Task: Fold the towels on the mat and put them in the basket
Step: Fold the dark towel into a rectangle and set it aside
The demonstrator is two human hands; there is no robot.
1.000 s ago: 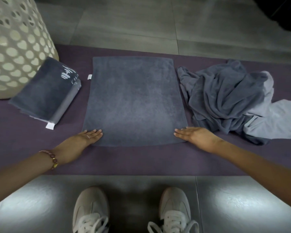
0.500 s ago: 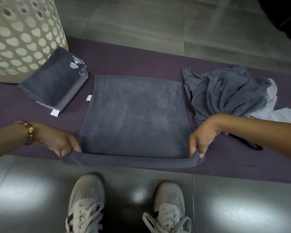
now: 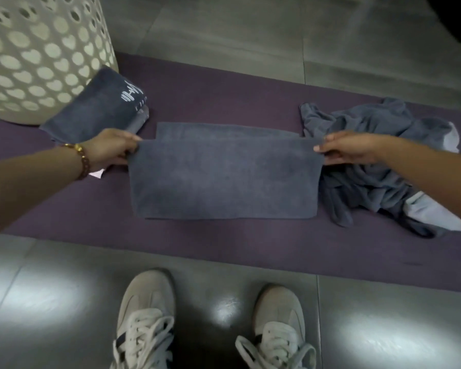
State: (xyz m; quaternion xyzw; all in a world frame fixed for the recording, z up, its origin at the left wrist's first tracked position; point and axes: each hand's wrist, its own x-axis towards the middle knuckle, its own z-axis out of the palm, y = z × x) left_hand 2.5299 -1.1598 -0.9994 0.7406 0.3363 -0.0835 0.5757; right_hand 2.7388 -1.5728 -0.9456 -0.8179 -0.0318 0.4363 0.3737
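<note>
A dark grey towel (image 3: 224, 179) lies on the purple mat (image 3: 224, 99), its near half doubled over toward the far edge, where a strip of the lower layer still shows. My left hand (image 3: 112, 147) pinches the folded edge's left corner and my right hand (image 3: 349, 149) pinches the right corner. A folded grey towel with white lettering (image 3: 99, 107) rests at the left, against the white perforated basket (image 3: 37, 54). A crumpled heap of grey towels (image 3: 378, 161) lies at the right of the mat.
Grey floor tiles surround the mat. My two white sneakers (image 3: 210, 323) stand on the tiles just in front of the mat's near edge. A pale cloth (image 3: 437, 211) sticks out from under the heap at the right.
Both hands went from resting flat at the towel's near corners to gripping them, then carried that edge away from me over the towel, halving it.
</note>
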